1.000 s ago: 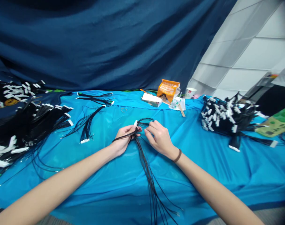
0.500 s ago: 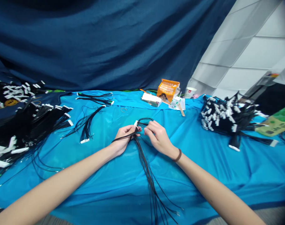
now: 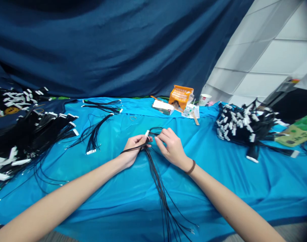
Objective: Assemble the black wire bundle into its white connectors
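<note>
Over the middle of the blue cloth, my left hand point(image 3: 133, 149) is closed around a wire harness point(image 3: 157, 176) near its white connector point(image 3: 146, 133). The harness's black wires hang down toward the front edge, and a few cross over the left palm. To the right, my right hand point(image 3: 171, 146) pinches at looped black wires point(image 3: 156, 130) that curve away from the connector. Its thumb and index finger are drawn together; the exact spot they grip is partly hidden by the fingers.
Piles of black wire harnesses with white connectors lie at the left point(image 3: 29, 137) and right point(image 3: 241, 122). Several single harnesses point(image 3: 94, 134) rest left of centre. Behind stand an orange pouch point(image 3: 181, 95), a small box point(image 3: 163, 107) and a paper cup point(image 3: 205, 99).
My right hand has shifted very slightly, its fingers tilting a little. The left hand and the harness stay almost in the same place.
</note>
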Tool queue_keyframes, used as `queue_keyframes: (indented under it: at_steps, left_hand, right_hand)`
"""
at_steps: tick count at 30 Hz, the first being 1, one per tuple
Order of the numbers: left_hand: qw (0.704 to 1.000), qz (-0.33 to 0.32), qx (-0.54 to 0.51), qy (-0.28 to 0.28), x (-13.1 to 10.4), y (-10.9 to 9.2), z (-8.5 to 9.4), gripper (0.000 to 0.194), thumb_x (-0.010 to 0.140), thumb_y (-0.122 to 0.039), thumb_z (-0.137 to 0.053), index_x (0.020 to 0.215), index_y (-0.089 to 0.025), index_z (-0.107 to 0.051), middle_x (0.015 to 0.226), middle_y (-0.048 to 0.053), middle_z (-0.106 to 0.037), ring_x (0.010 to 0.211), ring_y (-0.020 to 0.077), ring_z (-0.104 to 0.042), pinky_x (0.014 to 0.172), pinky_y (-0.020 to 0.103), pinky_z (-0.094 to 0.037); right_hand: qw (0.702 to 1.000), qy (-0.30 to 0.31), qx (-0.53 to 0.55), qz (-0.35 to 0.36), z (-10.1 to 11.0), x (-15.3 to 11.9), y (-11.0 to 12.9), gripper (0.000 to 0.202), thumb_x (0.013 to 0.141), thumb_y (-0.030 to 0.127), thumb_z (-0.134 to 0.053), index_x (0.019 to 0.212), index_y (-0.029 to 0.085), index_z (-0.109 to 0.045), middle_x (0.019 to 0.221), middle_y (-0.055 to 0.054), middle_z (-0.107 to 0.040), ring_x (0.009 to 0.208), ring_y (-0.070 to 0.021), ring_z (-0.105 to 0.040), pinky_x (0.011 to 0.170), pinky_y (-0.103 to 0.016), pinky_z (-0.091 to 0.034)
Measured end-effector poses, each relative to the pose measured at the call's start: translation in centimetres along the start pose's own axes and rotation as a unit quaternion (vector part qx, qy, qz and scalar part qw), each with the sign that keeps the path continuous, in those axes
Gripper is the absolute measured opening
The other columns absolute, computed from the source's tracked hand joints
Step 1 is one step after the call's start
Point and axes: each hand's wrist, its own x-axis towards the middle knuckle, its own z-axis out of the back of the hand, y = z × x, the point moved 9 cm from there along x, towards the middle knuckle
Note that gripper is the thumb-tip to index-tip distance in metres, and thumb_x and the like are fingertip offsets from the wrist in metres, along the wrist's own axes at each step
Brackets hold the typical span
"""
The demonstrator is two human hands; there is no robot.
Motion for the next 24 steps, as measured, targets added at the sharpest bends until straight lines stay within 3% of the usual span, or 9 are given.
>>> queue_keyframes:
  at_steps: [4, 10, 15, 24]
  left_hand:
    - [1.0, -0.001, 0.016, 0.014, -0.1, -0.1, -0.4, 0.029, 0.07, -0.038, -0.063, 0.083, -0.012, -0.069, 0.088, 0.008, -0.066, 0.075, 0.0146, -0.058, 0.069, 0.025, -0.046]
    - [0.999, 0.016, -0.004, 0.044, -0.2, 0.1, -1.1, 0.03, 0.071, -0.038, -0.062, 0.087, -0.013, -0.069, 0.089, 0.008, -0.066, 0.075, 0.0134, -0.057, 0.068, 0.024, -0.045]
    - [0.997, 0.036, -0.045, 0.053, -0.5, 0.2, -1.6, 0.028, 0.068, -0.038, -0.065, 0.08, -0.013, -0.068, 0.087, 0.007, -0.065, 0.076, 0.0133, -0.057, 0.068, 0.024, -0.044]
    - [0.995, 0.044, -0.061, 0.058, -0.6, 0.3, -1.8, 0.026, 0.068, -0.036, -0.066, 0.077, -0.012, -0.068, 0.084, 0.007, -0.064, 0.077, 0.0138, -0.056, 0.069, 0.025, -0.044]
  right_hand:
    - [0.998, -0.042, -0.048, 0.012, 0.8, -0.1, 0.4, 0.024, 0.086, 0.026, -0.046, 0.064, 0.018, -0.052, 0.08, -0.005, -0.051, 0.076, -0.0179, -0.042, 0.065, -0.031, -0.037]
    - [0.998, -0.037, 0.041, 0.038, 0.9, -0.1, 0.8, 0.018, 0.086, 0.017, -0.045, 0.072, 0.018, -0.055, 0.112, -0.006, -0.055, 0.103, -0.0213, -0.043, 0.088, -0.039, -0.038]
    - [0.993, -0.025, 0.114, 0.029, 0.7, 0.1, 0.6, 0.019, 0.088, 0.016, -0.041, 0.076, 0.019, -0.056, 0.109, -0.005, -0.059, 0.102, -0.0193, -0.046, 0.089, -0.039, -0.04]
    - [0.99, -0.028, 0.14, 0.019, 0.7, 0.2, 0.4, 0.021, 0.088, 0.017, -0.04, 0.075, 0.019, -0.057, 0.107, -0.005, -0.061, 0.1, -0.0192, -0.048, 0.087, -0.039, -0.041]
